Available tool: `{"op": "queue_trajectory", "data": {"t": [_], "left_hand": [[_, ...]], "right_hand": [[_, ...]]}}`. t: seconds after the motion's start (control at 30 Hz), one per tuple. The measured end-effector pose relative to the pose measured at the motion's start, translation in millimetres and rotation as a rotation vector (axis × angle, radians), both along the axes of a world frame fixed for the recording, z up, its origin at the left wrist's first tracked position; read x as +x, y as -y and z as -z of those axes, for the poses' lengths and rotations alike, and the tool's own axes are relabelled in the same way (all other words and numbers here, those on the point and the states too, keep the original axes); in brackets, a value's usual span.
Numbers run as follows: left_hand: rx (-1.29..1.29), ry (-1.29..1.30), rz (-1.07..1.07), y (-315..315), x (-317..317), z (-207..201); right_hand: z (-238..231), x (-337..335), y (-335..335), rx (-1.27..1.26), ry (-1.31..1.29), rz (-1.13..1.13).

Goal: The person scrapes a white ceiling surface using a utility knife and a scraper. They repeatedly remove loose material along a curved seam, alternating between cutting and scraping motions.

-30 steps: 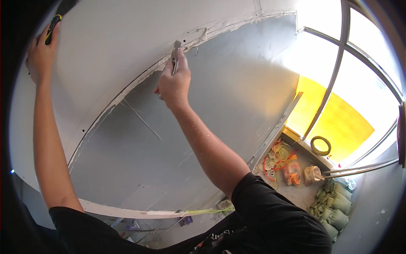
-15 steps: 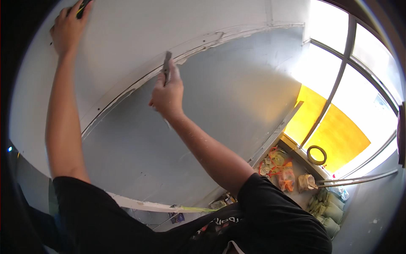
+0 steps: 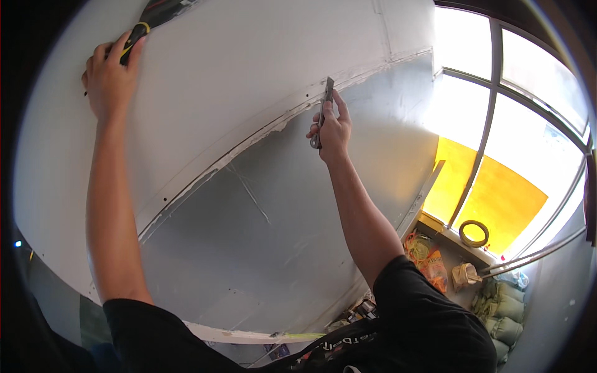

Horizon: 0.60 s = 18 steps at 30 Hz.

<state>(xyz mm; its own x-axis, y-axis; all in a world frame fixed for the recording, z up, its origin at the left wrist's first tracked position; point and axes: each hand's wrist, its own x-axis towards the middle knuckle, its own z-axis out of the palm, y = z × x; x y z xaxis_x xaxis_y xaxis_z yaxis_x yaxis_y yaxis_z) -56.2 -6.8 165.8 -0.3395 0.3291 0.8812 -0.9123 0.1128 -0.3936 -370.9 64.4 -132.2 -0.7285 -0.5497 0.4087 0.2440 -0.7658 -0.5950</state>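
High on the left, my left hand point(image 3: 111, 81) is closed round the black and yellow handle of a handsaw point(image 3: 138, 40). Its broad dark blade runs up past the picture's top edge, so its far end is hidden. My right hand point(image 3: 334, 130) grips a grey metal utility knife point(image 3: 324, 112), pointing upward. The knife's tip lies over the ragged seam point(image 3: 273, 118) between the white board point(image 3: 230, 68) above and the grey wall panel point(image 3: 311, 186) below. Whether the tip touches the board, I cannot tell.
Bright windows point(image 3: 535, 130) with a yellow sheet point(image 3: 504, 193) stand at the right. A coiled ring point(image 3: 474, 233) leans near the sill. Several plastic bags point(image 3: 433, 268), stacked green sacks point(image 3: 500, 311) and long rods point(image 3: 535, 253) lie at the lower right. A pale ledge point(image 3: 230, 334) crosses below.
My right hand has moved to the right along the seam with the utility knife. My left hand now appears slightly lower and further right, and more of the handsaw shows. The whole view has shifted.
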Motion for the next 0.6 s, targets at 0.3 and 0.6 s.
{"op": "queue_trajectory", "data": {"t": [0.3,0.6], "left_hand": [[0.058,-0.026,-0.076,11,4,-1],[0.053,-0.029,-0.106,15,4,-11]], "right_hand": [[18,-14,35,0.097,0.043,0.076],[23,-11,40,0.04,-0.052,0.082]]}}
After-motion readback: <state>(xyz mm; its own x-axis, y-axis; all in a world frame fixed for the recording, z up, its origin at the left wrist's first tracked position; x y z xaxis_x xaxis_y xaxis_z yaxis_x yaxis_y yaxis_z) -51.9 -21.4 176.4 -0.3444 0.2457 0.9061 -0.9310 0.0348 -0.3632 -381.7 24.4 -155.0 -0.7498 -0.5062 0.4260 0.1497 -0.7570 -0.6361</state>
